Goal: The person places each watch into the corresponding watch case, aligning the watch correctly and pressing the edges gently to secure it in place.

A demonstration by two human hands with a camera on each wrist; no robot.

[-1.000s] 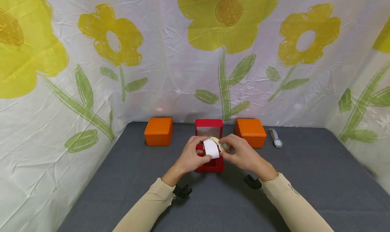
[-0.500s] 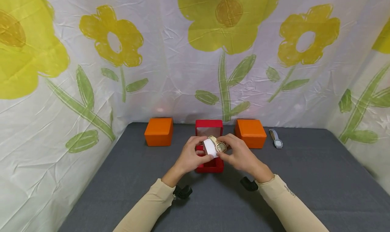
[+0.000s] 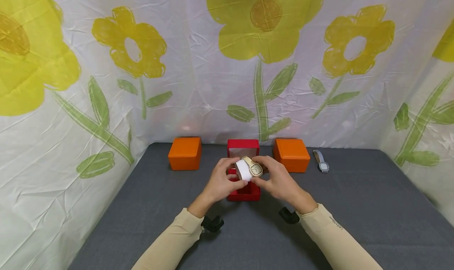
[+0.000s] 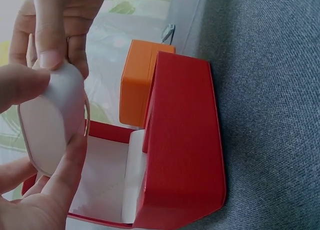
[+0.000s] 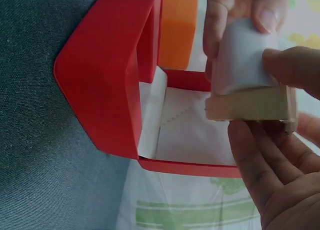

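Above an open red watch box (image 3: 243,144), my left hand (image 3: 217,183) pinches a white watch cushion (image 3: 242,170) between thumb and fingers. My right hand (image 3: 282,184) holds a gold wristwatch (image 3: 255,169) by its case, the dial facing up. In the right wrist view the gold band (image 5: 250,104) lies round one end of the cushion (image 5: 242,55). The right thumb presses on the cushion there. Part of the band is hidden behind the fingers. The red box's lid stands up, with a pale lining inside.
One orange box (image 3: 184,153) stands shut left of the red box, and another orange box (image 3: 291,155) to its right. A silver-grey watch (image 3: 321,161) lies at the far right on the dark grey table (image 3: 142,222). A flowered curtain (image 3: 198,84) hangs behind.
My right hand has moved left with the gold watch, and its band now sits further over the cushion. The dial has turned to face up more. My left hand stays nearly still.
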